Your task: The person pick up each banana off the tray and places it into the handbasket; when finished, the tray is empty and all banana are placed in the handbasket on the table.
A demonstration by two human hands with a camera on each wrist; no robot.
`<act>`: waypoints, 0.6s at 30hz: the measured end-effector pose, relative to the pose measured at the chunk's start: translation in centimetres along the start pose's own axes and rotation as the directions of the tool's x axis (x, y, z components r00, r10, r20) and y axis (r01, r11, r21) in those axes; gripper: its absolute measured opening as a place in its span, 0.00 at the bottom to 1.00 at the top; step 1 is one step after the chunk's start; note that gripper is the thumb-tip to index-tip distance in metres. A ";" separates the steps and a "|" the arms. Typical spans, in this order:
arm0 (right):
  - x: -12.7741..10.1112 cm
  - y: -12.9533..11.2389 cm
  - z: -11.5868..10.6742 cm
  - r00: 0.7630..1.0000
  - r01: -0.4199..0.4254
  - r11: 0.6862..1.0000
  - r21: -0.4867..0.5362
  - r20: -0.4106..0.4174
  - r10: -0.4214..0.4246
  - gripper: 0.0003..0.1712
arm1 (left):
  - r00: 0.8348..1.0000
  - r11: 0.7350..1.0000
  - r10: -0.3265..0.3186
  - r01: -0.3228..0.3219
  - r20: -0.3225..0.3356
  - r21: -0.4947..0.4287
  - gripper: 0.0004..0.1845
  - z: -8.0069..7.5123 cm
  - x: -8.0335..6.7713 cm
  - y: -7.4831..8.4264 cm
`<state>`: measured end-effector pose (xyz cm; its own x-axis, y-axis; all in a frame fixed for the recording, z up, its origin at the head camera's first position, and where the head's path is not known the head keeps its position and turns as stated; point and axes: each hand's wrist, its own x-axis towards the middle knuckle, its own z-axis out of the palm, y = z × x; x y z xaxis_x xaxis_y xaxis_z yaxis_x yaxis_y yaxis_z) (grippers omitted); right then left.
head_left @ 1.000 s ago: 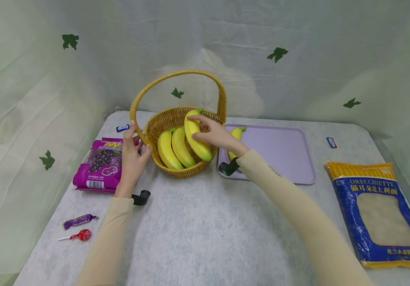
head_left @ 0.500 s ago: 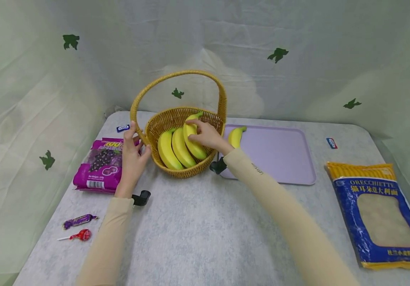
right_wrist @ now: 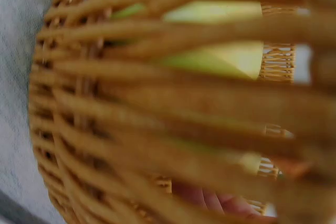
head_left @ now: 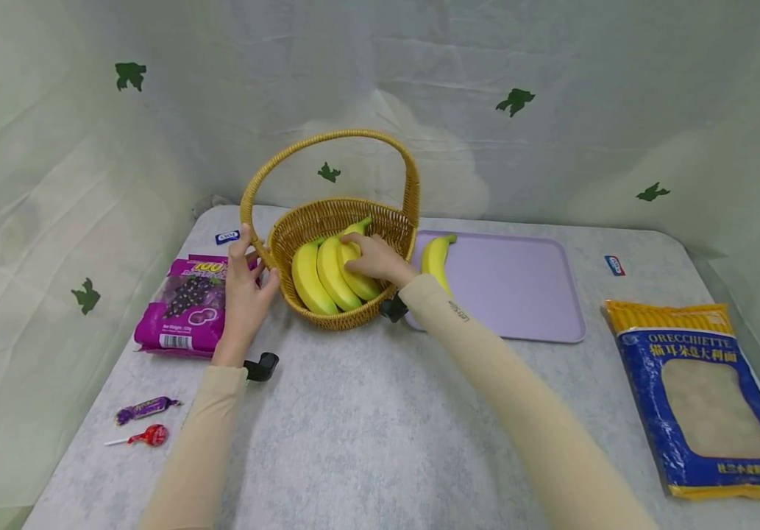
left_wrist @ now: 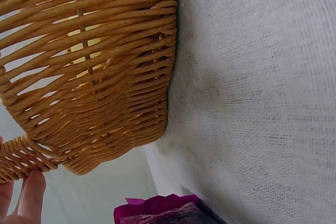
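Our right hand (head_left: 371, 259) moved lower and leftward, deeper into basket (head_left: 327, 218). Banana (head_left: 357, 266) it holds dropped from above rim to lie beside two others (head_left: 318, 274), stem end now near far wall. Our forearm shifted off tray (head_left: 519, 283), uncovering banana on tray (head_left: 435, 259).

purple tray (head_left: 519, 283), orecchiette bag (head_left: 707, 397), grape candy bag (head_left: 187, 305), lollipop (head_left: 148, 436)

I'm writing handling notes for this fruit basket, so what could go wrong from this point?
The right hand presses the third banana into a basket already holding two; squeezing it in could bruise the fruit. The left hand grips only the base of the handle, so a hard push might tip or slide the basket toward the purple candy bag.
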<state>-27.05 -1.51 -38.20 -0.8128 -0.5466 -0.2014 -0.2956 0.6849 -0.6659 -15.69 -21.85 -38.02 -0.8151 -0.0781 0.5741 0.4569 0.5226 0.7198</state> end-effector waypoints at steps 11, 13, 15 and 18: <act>-0.1 -0.7 0.0 1.000 -0.019 0.998 -0.063 0.003 0.019 0.32 | 1.000 1.000 -0.017 0.017 -0.003 -0.004 0.50 0.2 0.1 -1.8; -0.2 -0.8 0.1 1.000 -0.028 0.997 -0.074 -0.006 0.028 0.32 | 1.000 1.000 -0.028 0.028 -0.004 -0.003 0.50 0.3 0.1 -2.9; -0.3 -1.0 0.2 0.999 -0.038 0.995 -0.088 -0.021 0.036 0.32 | 0.999 0.999 -0.035 0.035 -0.005 -0.001 0.49 0.4 0.1 -4.0; -0.4 -1.3 0.4 0.997 -0.061 0.991 -0.118 -0.044 0.056 0.32 | 0.999 0.999 -0.039 0.039 -0.003 0.001 0.48 0.3 0.0 -3.9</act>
<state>-26.13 -2.32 -37.54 -0.8496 -0.4855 -0.2061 -0.3027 0.7688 -0.5634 -17.60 -23.66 -40.94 -0.8314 -0.1006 0.5465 0.4245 0.5198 0.7414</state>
